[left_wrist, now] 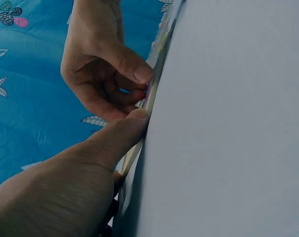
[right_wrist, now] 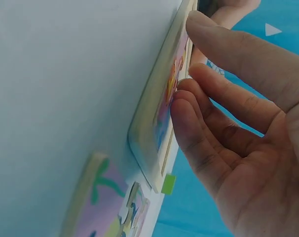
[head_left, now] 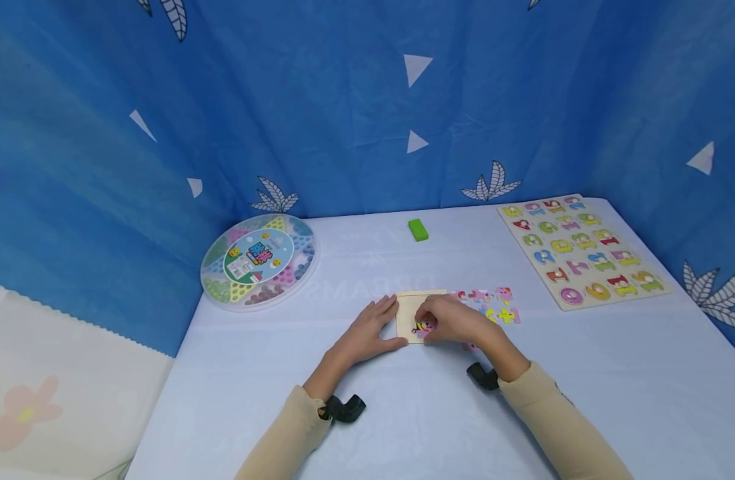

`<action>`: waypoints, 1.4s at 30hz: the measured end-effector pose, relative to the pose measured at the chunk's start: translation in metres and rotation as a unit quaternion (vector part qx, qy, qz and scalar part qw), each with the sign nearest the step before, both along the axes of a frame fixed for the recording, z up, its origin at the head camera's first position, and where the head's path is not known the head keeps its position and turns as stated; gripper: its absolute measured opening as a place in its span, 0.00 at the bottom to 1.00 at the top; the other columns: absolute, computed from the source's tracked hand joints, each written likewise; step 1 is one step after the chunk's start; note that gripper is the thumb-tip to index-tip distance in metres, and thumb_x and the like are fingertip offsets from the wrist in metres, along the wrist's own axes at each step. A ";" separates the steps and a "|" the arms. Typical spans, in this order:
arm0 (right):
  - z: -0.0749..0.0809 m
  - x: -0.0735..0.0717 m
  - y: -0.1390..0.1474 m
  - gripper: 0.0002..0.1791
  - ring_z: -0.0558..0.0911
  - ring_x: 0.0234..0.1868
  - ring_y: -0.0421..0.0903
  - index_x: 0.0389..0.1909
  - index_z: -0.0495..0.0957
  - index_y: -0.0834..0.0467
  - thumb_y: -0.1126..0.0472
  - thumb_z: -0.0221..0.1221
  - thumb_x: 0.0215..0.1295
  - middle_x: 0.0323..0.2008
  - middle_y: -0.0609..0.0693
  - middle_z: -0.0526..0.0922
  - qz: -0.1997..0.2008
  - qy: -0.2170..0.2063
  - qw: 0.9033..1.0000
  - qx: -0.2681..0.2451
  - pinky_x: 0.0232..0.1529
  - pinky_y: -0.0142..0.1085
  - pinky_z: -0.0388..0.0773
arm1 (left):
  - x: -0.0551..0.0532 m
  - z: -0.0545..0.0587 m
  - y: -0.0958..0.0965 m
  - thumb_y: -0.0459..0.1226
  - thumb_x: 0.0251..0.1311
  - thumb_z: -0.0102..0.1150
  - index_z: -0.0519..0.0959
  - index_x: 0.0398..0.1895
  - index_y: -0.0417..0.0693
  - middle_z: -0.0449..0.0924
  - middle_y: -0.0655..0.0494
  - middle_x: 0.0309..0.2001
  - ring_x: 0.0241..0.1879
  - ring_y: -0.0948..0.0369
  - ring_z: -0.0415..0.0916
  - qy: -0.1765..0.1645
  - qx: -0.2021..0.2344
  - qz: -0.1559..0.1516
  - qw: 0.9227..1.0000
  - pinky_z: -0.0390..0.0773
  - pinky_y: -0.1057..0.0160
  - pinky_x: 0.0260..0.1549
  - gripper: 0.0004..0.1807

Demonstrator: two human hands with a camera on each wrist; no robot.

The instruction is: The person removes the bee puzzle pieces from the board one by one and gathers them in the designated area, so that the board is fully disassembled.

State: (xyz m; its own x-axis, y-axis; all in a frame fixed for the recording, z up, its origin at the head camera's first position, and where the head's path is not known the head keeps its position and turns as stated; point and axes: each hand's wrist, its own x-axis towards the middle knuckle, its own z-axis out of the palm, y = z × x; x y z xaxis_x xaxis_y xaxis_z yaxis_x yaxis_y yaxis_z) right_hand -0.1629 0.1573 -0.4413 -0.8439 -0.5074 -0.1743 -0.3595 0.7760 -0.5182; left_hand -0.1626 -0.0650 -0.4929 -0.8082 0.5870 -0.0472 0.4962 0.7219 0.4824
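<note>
A shallow wooden puzzle tray (head_left: 406, 312) lies on the table with colourful puzzle pieces (head_left: 424, 329) in its near part. Along the tray's left side rests my left hand (head_left: 367, 332), fingers extended to the far corner and thumb at the near corner. The left wrist view has that thumb (left_wrist: 132, 121) against the rim. My right hand (head_left: 454, 319) bends over the tray. In the right wrist view its fingertips (right_wrist: 181, 106) touch the pieces inside, with the thumb apart from them. Loose pink and yellow puzzle pieces (head_left: 504, 313) lie right of the tray, partly hidden by the right hand.
A round Chinese checkers set (head_left: 259, 257) sits at the back left. A green block (head_left: 418, 230) lies behind the tray. At the right is a wooden number and letter board (head_left: 568, 260). Blue patterned cloth (head_left: 343, 120) hangs behind the white table (head_left: 373, 433).
</note>
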 end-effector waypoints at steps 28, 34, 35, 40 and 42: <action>-0.003 -0.002 -0.005 0.16 0.71 0.32 0.42 0.33 0.78 0.54 0.63 0.75 0.46 0.29 0.46 0.75 -0.024 -0.021 0.999 0.011 0.34 0.33 0.72 | 0.001 0.002 0.001 0.58 0.61 0.59 0.56 0.75 0.44 0.49 0.53 0.78 0.78 0.55 0.45 -0.003 -0.003 0.002 1.000 0.49 0.52 0.76 0.46; -0.001 -0.001 -0.005 0.15 0.72 0.32 0.41 0.35 0.81 0.55 0.63 0.75 0.47 0.30 0.44 0.77 -0.022 -0.019 0.999 0.020 0.35 0.33 0.74 | 0.001 0.003 0.001 0.58 0.61 0.59 0.56 0.75 0.43 0.50 0.52 0.78 0.78 0.55 0.45 -0.005 -0.002 0.002 1.000 0.49 0.52 0.76 0.46; -0.001 -0.001 -0.005 0.15 0.72 0.32 0.41 0.36 0.82 0.55 0.63 0.75 0.47 0.30 0.44 0.78 -0.021 -0.019 0.999 0.020 0.35 0.33 0.74 | 0.001 0.003 0.001 0.58 0.61 0.59 0.56 0.75 0.43 0.50 0.52 0.78 0.78 0.55 0.46 -0.004 -0.003 0.001 1.000 0.49 0.52 0.76 0.46; 0.001 0.000 -0.003 0.15 0.73 0.32 0.41 0.38 0.84 0.56 0.63 0.74 0.48 0.31 0.44 0.79 -0.017 -0.015 0.999 0.023 0.36 0.33 0.75 | 0.001 0.002 0.001 0.58 0.61 0.59 0.56 0.75 0.44 0.50 0.52 0.78 0.78 0.55 0.46 -0.001 -0.005 0.001 1.000 0.49 0.53 0.76 0.46; 0.002 0.000 -0.002 0.15 0.73 0.33 0.41 0.39 0.84 0.57 0.63 0.74 0.49 0.32 0.44 0.79 -0.014 -0.011 1.000 0.023 0.36 0.33 0.75 | 0.001 0.003 0.001 0.58 0.61 0.59 0.55 0.75 0.44 0.50 0.52 0.78 0.78 0.56 0.45 -0.003 -0.004 0.000 1.000 0.48 0.53 0.76 0.46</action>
State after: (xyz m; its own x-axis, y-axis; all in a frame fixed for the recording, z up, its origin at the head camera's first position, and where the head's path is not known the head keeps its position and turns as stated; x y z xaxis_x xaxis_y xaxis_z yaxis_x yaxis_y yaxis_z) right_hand -0.1626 0.1551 -0.4393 -0.8537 -0.4739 -0.2157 -0.3253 0.8089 -0.4898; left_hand -0.1614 -0.0640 -0.4900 -0.8084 0.5859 -0.0566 0.4926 0.7259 0.4800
